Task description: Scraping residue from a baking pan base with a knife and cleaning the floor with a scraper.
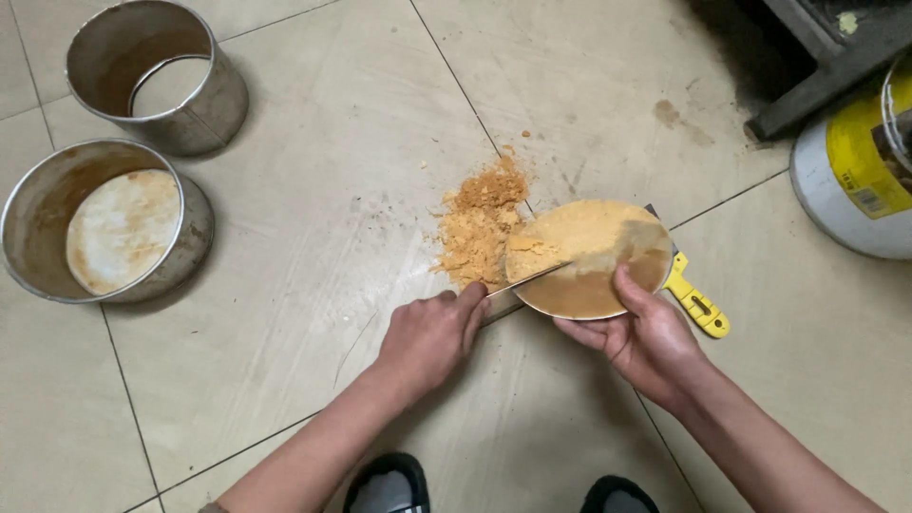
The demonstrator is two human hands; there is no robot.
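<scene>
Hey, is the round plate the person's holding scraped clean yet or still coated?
Still coated. The round plate in the right hand carries a yellow-orange crust over most of its face, while the left hand presses a blade against it.

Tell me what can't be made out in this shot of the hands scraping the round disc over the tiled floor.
All in the head view:
- Knife handle: hidden inside the left hand.
- Yellow-handled scraper: blade mostly hidden behind the round disc held by the right hand.
- White and yellow bucket: cut off by the right edge.
- Shoes: cut off by the bottom edge.
- Dark frame: cut off by the top edge.
</scene>
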